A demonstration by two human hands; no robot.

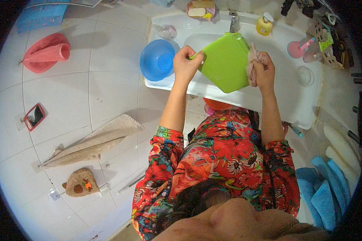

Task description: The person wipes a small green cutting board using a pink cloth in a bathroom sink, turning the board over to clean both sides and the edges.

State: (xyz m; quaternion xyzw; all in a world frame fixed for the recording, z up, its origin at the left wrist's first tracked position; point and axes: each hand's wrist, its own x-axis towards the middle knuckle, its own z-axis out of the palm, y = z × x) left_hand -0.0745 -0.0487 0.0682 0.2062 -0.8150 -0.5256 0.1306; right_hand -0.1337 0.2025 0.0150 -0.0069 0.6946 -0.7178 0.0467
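Observation:
A flat green plastic panel with rounded corners, perhaps a lid or tray [226, 64], is held tilted over the white washbasin [285, 90], below the metal faucet [233, 22]. My left hand [187, 63] pinches its left corner between thumb and fingers. At its right edge, my right hand [264, 70] grips a crumpled pinkish-grey cloth [252, 67], which is pressed against the panel. A blue plastic bowl [157, 60] stands on the basin's left rim, just beside my left hand.
Along the basin's back are a soap dish [200, 12] and a yellow pump bottle [264, 25]. A clear round dish [304, 76] sits to the right. Towels hang on the tiled left wall, including a pink one [46, 52]; blue towels [324, 192] hang at lower right.

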